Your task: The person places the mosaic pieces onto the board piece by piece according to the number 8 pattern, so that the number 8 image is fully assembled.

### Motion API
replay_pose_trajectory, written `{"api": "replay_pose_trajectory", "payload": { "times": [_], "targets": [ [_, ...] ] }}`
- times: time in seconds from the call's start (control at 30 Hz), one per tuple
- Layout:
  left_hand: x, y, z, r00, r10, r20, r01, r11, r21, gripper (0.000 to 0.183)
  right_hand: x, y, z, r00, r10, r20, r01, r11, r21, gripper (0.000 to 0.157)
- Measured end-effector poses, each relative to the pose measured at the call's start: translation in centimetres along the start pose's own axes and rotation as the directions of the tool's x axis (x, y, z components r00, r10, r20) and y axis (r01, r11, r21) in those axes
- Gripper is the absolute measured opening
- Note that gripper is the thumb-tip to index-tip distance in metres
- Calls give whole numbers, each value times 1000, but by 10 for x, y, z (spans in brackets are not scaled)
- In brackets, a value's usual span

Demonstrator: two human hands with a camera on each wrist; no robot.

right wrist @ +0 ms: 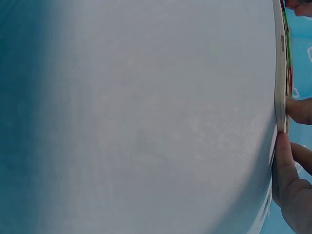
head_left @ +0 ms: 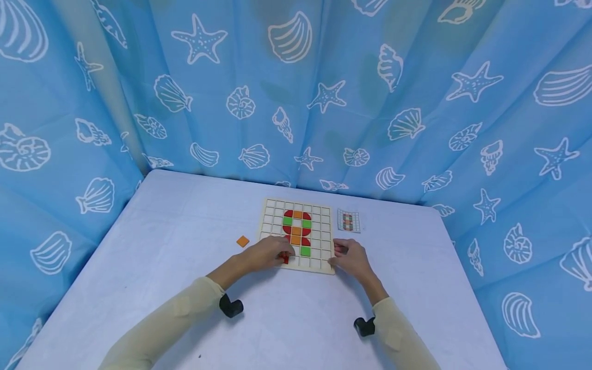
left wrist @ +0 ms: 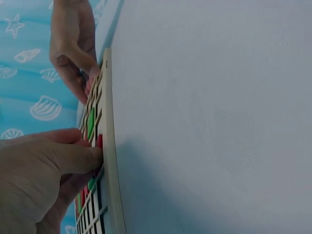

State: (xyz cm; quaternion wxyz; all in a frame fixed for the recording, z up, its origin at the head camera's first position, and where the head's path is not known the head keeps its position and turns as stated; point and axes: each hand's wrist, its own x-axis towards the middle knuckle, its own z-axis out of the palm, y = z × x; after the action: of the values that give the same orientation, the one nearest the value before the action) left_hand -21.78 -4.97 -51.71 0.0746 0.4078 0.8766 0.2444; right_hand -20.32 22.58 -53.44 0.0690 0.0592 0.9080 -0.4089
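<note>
A square wooden grid board (head_left: pixel 320 263) lies on the table, with red, green and orange tiles set in its middle columns. Over its front left part, my left hand (head_left: pixel 267 253) pinches a red tile (head_left: pixel 285 260) between thumb and fingers. In the left wrist view that red tile (left wrist: pixel 99 141) stands close to the board's surface, and whether it touches is hard to tell. My right hand (head_left: pixel 352 258) holds the board's right edge near the front corner, thumb and fingers bent against it. The left hand covers several cells.
A loose orange tile (head_left: pixel 242 241) lies left of the board. To the right is a small pattern card (head_left: pixel 349 221) with a printed grid. A white cloth covers the table (head_left: pixel 287 318), and a blue shell-print curtain (head_left: pixel 277 92) hangs behind it.
</note>
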Motion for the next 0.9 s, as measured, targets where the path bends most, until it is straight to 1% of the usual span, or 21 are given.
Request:
{"api": "replay_pose_trajectory", "payload": {
  "times": [0.23,0.37,0.47,0.53,0.6,0.63,0.77,0.8,0.9],
  "targets": [
    [1,1,0,999,-48,-11,48,999,-24,31,1,-3,-2,1000,6,-3,-6,1000,-11,60],
    [0,-1,1,999,-37,-11,36,998,-57,30,1,-2,-1,1000,12,0,-12,1000,-12,61],
    [-3,-3,-2,999,-40,-19,38,994,-101,28,0,0,0,1000,21,5,-21,1000,-10,61],
    [-5,-6,-9,997,-71,-31,67,991,-117,28,-1,0,1,1000,22,5,-22,1000,-8,60],
    [-9,-10,-16,991,-126,-47,120,986,-117,30,-2,0,1,1000,21,2,-21,1000,-3,60],
    [-11,-13,-20,986,-159,-54,152,982,-112,30,-2,0,1,1000,20,1,-20,1000,-4,60],
    [-22,-25,-33,964,-255,-78,248,965,-88,32,-2,-1,0,1000,13,0,-13,1000,-12,60],
    [-26,-28,-36,959,-273,-81,265,960,-90,32,-2,-1,0,1000,10,-2,-10,1000,-14,60],
    [-35,-38,-44,951,-296,-94,289,954,-84,32,-1,-1,0,1000,-1,-5,1,1000,-12,60]
  ]
}}
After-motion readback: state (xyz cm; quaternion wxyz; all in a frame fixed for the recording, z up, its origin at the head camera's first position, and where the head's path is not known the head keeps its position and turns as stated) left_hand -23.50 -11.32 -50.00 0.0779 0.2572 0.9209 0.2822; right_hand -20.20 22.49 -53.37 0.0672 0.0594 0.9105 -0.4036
